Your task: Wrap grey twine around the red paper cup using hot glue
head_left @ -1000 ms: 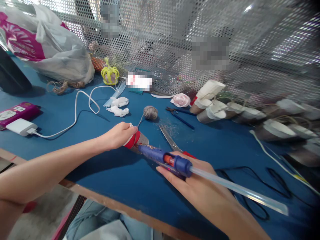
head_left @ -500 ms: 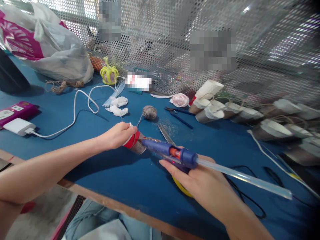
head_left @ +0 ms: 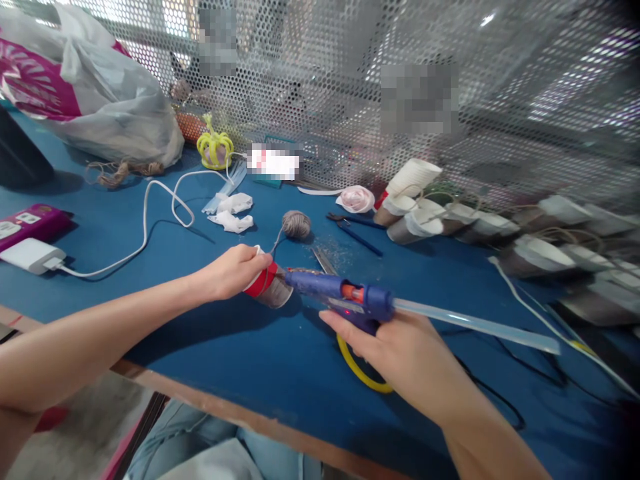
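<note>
My left hand (head_left: 237, 272) grips a small paper cup (head_left: 276, 291) with a red band, tilted on its side just above the table. Grey yarn runs from under my left thumb to a yarn ball (head_left: 297, 225) behind the cup. In my right hand (head_left: 395, 347) is a blue hot glue gun (head_left: 320, 285), its nozzle at the cup's side by the red band; whether it touches I cannot tell. A long clear glue stick (head_left: 475, 323) sticks out of the gun's back. Below the gun lie scissors (head_left: 357, 370) with yellow handles, partly hidden by my right hand.
Blue-handled pliers (head_left: 357, 233) and a pale pink rolled ribbon (head_left: 356, 199) lie behind. Several cups with string handles (head_left: 415, 223) stand at the right. A white cable (head_left: 145, 220), a power bank (head_left: 33, 255) and a plastic bag (head_left: 115, 93) occupy the left. Perforated metal (head_left: 330, 87) bounds the back.
The glue stick's rear end has swung up and left as the gun levelled slightly. More of the yellow scissor handle shows. My left hand still holds the cup; the whole view has shifted slightly.
</note>
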A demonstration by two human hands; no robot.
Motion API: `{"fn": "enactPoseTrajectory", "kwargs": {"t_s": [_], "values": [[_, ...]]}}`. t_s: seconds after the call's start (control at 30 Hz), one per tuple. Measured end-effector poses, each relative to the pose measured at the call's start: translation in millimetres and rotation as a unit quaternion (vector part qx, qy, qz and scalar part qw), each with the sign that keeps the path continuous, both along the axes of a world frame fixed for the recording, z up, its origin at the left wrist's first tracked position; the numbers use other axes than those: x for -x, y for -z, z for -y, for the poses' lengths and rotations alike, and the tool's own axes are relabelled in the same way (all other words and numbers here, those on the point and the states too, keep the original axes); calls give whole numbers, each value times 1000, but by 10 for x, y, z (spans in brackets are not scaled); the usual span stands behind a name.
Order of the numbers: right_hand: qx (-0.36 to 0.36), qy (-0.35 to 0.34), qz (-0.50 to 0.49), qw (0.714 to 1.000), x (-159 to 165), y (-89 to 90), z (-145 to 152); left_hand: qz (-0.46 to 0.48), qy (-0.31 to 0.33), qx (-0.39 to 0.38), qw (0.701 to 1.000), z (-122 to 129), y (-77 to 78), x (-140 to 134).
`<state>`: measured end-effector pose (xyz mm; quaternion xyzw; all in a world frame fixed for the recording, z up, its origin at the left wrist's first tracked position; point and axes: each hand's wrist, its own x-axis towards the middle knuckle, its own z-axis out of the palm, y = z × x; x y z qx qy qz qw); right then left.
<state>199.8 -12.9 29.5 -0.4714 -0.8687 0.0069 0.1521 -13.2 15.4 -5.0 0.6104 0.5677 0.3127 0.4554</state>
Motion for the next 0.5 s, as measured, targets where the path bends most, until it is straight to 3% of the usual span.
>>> {"fn": "enactPoseTrajectory", "kwargs": {"t_s": [0.23,0.5], "values": [[-20,11,45,999,-19,77,-60,-8,13,-11,1000,12,-4,-1],[64,22,-24,997,60,-71,-85,-10,21,-11,1000,21,-14,4]]}}
